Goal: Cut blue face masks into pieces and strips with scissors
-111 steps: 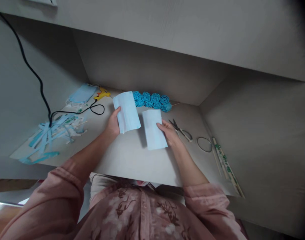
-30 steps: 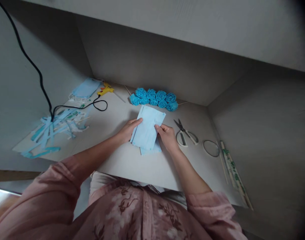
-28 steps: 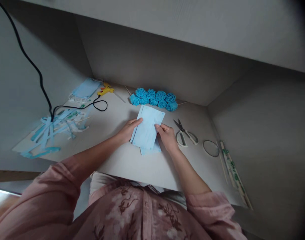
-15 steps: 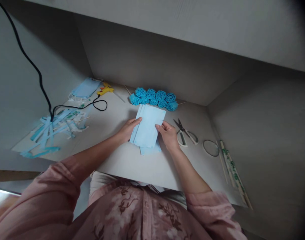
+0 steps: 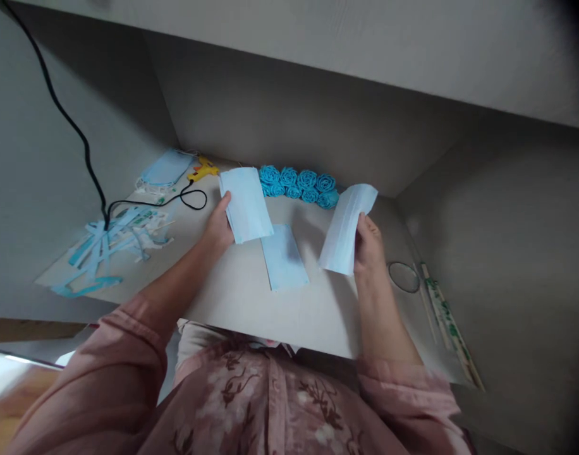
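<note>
My left hand (image 5: 220,221) is closed on a small stack of light blue mask sheets (image 5: 246,205), raised over the left middle of the table. On the other side, my right hand (image 5: 369,243) grips a single pleated mask sheet (image 5: 345,230), tilted and slightly curled. Between the two hands another flat blue mask sheet (image 5: 286,258) lies on the table. Behind them sits a double row of blue rosettes (image 5: 299,183); the raised sheets cover its ends. The scissors seen earlier are hidden behind my right hand and its sheet.
At back left lie blue masks with ear loops (image 5: 167,169) and a yellow glue gun (image 5: 203,168), its black cord (image 5: 88,158) running up the left wall. Cut strips (image 5: 104,243) cover the left end. To the right are a wire ring (image 5: 403,277) and wrapped sticks (image 5: 451,322).
My hands have drawn apart. The right one has pulled a sheet off the stack and moved right; the left has shifted left with the others, uncovering the sheet on the table.
</note>
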Action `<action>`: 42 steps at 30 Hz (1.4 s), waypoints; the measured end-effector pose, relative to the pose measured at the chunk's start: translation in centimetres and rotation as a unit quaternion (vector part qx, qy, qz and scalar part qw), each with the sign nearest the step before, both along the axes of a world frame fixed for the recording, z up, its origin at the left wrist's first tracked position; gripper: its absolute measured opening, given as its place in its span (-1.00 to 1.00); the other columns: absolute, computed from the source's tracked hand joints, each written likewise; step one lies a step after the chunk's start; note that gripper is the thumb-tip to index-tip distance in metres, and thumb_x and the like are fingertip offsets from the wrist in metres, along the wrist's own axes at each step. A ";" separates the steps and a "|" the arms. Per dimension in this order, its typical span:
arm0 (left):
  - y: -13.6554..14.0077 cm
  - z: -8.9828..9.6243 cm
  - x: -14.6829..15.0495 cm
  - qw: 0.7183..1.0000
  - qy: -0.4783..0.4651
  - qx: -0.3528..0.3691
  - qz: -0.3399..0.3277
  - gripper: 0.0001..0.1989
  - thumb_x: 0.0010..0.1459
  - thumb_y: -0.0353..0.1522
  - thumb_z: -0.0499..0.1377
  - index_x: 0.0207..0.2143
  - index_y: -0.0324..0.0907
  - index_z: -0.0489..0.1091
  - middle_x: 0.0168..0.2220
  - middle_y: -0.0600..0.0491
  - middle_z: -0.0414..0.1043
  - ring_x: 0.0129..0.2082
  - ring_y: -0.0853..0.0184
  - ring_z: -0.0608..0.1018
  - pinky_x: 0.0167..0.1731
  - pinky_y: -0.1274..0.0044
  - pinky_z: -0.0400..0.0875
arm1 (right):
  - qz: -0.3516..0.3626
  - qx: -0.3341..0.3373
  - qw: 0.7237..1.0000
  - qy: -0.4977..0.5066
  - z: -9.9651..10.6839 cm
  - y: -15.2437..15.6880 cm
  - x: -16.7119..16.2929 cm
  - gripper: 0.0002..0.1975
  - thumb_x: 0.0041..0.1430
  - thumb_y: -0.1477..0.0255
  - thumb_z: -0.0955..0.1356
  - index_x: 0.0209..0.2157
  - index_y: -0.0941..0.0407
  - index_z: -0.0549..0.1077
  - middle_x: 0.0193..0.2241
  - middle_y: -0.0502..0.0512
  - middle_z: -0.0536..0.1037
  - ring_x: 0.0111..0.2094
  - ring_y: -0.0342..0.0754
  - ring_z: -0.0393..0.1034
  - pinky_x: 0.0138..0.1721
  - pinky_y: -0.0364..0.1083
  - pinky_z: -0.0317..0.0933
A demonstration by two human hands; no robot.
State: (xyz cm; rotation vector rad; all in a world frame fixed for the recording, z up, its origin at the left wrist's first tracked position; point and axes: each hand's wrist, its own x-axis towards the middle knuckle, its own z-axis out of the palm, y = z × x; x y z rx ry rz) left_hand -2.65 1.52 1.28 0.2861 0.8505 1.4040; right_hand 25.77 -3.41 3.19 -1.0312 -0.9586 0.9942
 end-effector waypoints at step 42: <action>-2.6 -3.4 3.6 0.966 0.097 0.092 -0.219 -0.57 0.16 -0.14 0.20 -0.07 -0.29 0.46 -0.15 -0.18 0.57 -0.03 0.06 0.56 0.05 0.26 0.42 | 0.081 -0.047 0.974 -0.208 -4.8 -0.2 -4.9 -0.52 0.00 0.07 0.40 -0.68 0.14 0.26 -0.68 -0.09 0.22 -0.59 -0.22 0.06 -0.51 -0.15 -0.06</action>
